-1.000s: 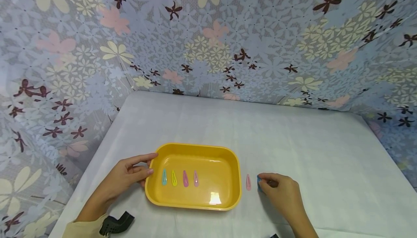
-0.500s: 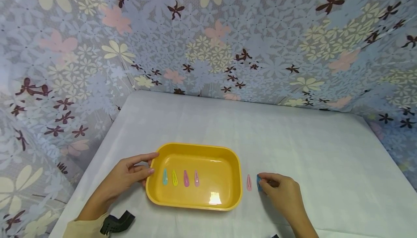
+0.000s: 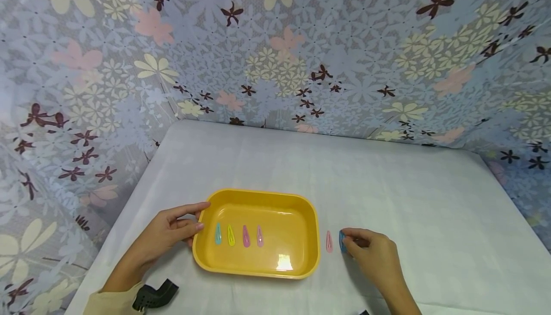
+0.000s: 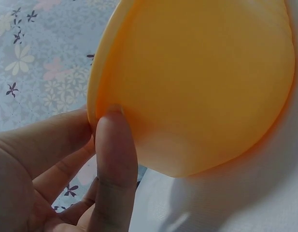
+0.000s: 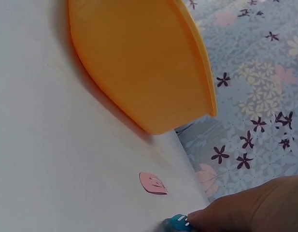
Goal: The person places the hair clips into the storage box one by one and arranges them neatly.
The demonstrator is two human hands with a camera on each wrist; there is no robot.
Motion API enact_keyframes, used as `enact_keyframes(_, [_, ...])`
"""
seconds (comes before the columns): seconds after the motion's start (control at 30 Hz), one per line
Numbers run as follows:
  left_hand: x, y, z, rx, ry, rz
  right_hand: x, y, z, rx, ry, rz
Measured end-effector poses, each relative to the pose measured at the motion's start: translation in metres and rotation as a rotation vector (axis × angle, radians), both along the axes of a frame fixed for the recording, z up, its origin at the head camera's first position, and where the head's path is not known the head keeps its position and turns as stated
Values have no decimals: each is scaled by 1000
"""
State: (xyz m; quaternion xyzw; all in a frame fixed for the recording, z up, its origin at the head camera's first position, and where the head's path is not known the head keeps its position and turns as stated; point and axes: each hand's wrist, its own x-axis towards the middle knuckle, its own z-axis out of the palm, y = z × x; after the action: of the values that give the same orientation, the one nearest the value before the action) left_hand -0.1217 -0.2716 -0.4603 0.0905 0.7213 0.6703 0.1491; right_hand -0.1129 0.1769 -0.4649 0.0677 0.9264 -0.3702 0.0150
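Observation:
My left hand (image 3: 165, 233) holds the left end of a yellow tray (image 3: 297, 201), its thumb against the outer wall and the index fingertip at the rim. Inside the tray lies a row of snap hair clips: a light blue clip (image 3: 218, 234), a yellow-green clip (image 3: 231, 235), a dark pink clip (image 3: 246, 236) and a lighter pink clip (image 3: 260, 236). To the right of the tray, my right hand (image 3: 372, 253) pinches a blue hair clip (image 3: 342, 241) close over the cloth; the fingers partly hide it. Between it and the tray rests a pink hair clip (image 5: 153, 183).
A white cloth (image 3: 430, 200) covers the table. Flower-patterned fabric (image 3: 275, 66) rises behind the table and at both sides. A black strap piece (image 3: 155, 295) sits at the left wrist, by a beige sleeve (image 3: 114, 301).

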Motion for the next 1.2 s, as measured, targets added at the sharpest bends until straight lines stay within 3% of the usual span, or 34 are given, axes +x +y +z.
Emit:
enact_keyframes(0.57, [1, -1, -1, 3, -4, -4, -1, 1, 5, -58, -3, -29])
enact_keyframes(0.77, [-1, -1, -1, -12, -14, 8, -3, 0, 9, -87, -43, -62])
enact_keyframes(1.0, [-1, 0, 0, -6, -16, 5, -3, -7, 16, -171, -75, -61])
enact_keyframes(1.2, [-1, -1, 0, -13, -14, 5, -4, -15, 23, -262, -54, -85])
